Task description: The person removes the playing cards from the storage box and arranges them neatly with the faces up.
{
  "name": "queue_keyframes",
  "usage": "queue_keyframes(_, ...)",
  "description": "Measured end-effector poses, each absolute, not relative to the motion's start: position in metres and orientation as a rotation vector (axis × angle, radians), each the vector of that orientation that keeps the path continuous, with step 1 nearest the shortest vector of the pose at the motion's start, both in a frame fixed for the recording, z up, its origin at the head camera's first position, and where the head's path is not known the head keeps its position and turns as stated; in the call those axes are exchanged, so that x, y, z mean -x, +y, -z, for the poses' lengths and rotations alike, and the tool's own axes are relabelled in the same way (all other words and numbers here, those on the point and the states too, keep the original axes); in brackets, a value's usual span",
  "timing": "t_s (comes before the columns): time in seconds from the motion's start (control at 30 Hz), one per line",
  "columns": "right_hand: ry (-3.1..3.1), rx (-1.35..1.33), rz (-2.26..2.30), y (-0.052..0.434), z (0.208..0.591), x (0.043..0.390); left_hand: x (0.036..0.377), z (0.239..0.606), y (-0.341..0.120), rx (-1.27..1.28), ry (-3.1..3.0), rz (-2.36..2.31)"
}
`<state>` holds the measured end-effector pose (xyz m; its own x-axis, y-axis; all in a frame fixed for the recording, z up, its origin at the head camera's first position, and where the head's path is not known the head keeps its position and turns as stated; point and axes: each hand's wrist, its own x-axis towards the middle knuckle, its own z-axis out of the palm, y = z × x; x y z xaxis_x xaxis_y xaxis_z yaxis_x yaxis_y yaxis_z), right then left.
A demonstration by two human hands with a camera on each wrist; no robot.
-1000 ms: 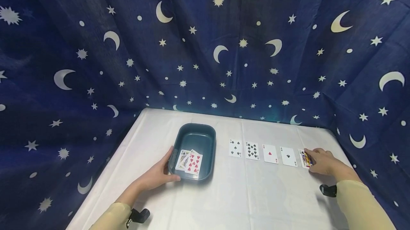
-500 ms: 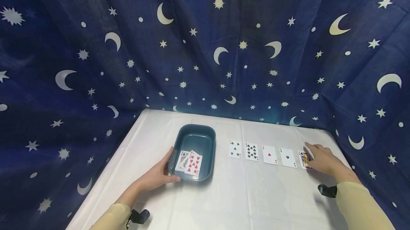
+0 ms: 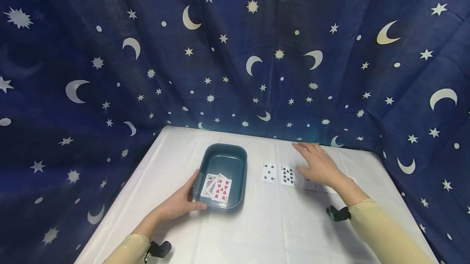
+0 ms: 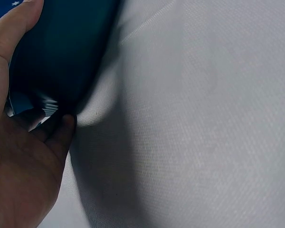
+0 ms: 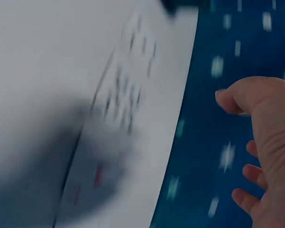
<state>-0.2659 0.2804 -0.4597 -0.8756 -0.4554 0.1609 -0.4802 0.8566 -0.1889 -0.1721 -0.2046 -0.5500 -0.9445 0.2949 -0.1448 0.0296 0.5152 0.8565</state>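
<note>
My left hand (image 3: 178, 203) grips the near left corner of a dark teal plastic tray (image 3: 240, 174), its thumb by the near wall and fingers along and under the side (image 4: 61, 47). Inside the tray a heart card (image 3: 222, 189) overlaps a face card (image 3: 207, 183). My right hand (image 3: 318, 168) is over the row of playing cards, fingers spread, with nothing seen in its grasp. It partly covers the ace of hearts (image 3: 309, 185); my wrist and forearm hide most of the cards to the right. To its left lie a ten of spades (image 3: 288, 176) and a five of spades (image 3: 269, 172).
A white cloth covers the table (image 3: 249, 235). Behind and on both sides hangs a dark blue curtain (image 3: 227, 105) with moons and stars. The tray stands left of the card row.
My right hand has left the face card at the row's right end and moved left over the middle cards, fingers spreading. The left hand and tray stay put.
</note>
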Motion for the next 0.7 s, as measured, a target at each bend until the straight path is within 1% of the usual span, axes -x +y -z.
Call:
queue_keyframes(0.2, -2.835, -0.956, -0.408, 0.186, 0.464, 0.254, 0.173, 0.549, -0.204, -0.283, 2.494, -1.394)
queue_keyframes(0.37, -2.848, -1.097, -0.452, 0.125, 0.468, 0.241, 0.173, 0.549, -0.204, -0.295, 2.503, -1.387)
queue_keyframes(0.5, -2.864, -1.171, -0.358, 0.090, 0.475, 0.236, 0.173, 0.550, -0.205, -0.327, 2.481, -1.405)
queue_keyframes(0.7, -2.954, -1.162, -0.135, 0.059, 0.488, 0.231, 0.173, 0.552, -0.206, -0.340, 2.446, -1.435)
